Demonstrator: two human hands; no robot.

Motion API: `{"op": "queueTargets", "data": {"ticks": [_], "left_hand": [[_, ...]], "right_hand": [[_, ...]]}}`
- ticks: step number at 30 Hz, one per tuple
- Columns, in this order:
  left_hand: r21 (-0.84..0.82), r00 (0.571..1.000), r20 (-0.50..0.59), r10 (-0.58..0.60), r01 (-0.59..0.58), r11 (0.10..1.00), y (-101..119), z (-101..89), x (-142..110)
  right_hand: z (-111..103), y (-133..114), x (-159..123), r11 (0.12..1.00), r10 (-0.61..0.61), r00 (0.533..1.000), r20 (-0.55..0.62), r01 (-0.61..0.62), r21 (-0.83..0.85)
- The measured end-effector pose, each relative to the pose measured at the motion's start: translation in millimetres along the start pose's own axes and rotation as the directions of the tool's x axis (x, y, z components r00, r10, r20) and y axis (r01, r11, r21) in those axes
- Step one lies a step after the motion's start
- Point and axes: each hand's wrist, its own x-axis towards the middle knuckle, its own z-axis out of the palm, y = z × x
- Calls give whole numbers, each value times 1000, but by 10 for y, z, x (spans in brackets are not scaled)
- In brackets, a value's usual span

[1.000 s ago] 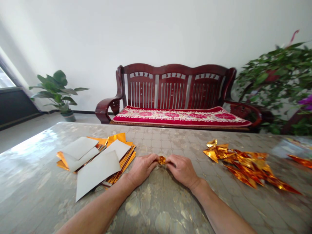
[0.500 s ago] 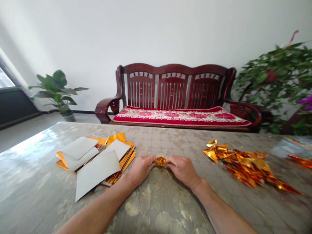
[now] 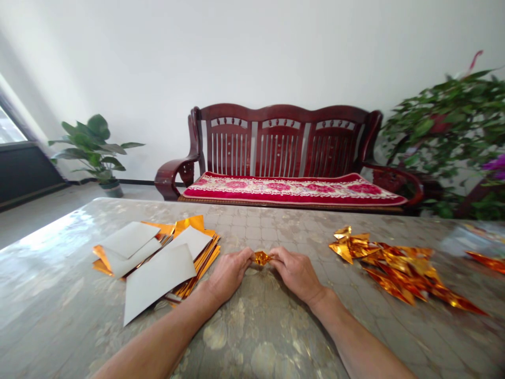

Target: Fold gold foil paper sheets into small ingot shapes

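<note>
Between my two hands, just above the table, is a small piece of folded gold foil paper (image 3: 261,258). My left hand (image 3: 231,269) pinches its left end, and my right hand (image 3: 296,271) pinches the right end. The fingers cover both tips, so only the shiny middle shows. Beside my left hand lies a loose stack of foil paper sheets (image 3: 160,273), some with the white side up and others showing gold edges. Off to the right of my right hand is a heap of pointed, folded gold foil pieces (image 3: 398,263).
A patterned cover lies over the table (image 3: 252,331). At its right edge are a clear plastic bag (image 3: 469,239) and another gold piece (image 3: 487,261). Past the far edge stands a dark red wooden bench (image 3: 278,142), with potted plants (image 3: 94,147) on both sides.
My right fingers have shifted slightly outward and up along the foil, so more of its right end shows. The left hand still pinches the other end. The stack and heap look unchanged.
</note>
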Motion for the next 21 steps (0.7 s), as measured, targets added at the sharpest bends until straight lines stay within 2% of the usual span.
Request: {"op": "queueTargets", "data": {"ticks": [7, 14, 21], "left_hand": [[-76, 1000, -16, -13, 12, 997, -14, 20, 7], [-64, 997, -54, -46, 42, 997, -32, 68, 9], [-105, 995, -71, -65, 58, 993, -6, 59, 24]], "right_hand": [[15, -22, -9, 996, -86, 995, -42, 85, -22], [39, -17, -3, 1000, 15, 999, -44, -16, -14], [61, 16, -14, 1000, -9, 999, -40, 10, 29]]}}
